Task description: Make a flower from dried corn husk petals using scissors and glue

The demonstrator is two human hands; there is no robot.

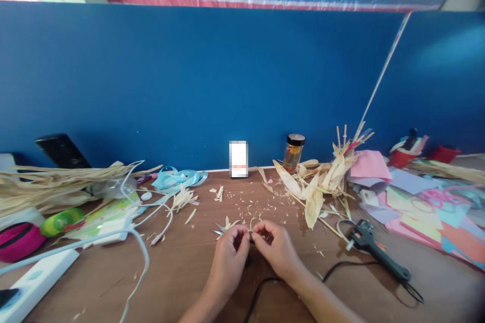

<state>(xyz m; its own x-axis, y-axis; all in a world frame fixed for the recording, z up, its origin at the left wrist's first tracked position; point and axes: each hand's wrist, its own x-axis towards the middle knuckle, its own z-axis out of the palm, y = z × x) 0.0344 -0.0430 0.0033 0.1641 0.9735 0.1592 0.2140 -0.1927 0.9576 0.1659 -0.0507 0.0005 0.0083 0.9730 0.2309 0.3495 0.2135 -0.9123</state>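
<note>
My left hand (230, 257) and my right hand (278, 252) meet low in the middle, above the brown table (178, 282). Thumbs and fingertips of both pinch a small pale strip, which looks like corn husk (250, 225); its upper end pokes up between them, and my fingers hide the rest. Just left of my left hand lie scissors (217, 230), their blades showing and the handles hidden. Small husk scraps (253, 208) are scattered beyond my fingertips. A black cord (261, 287) runs beneath my hands.
A glue gun (379, 252) lies at right, near dried corn husks (314, 197) and coloured paper (420, 222). Against the blue partition (189, 81) stand a jar (293, 155) and a blurred phone-like screen (238, 159). Left are blue ribbon (178, 178), white cables (146, 257) and a power strip (41, 282).
</note>
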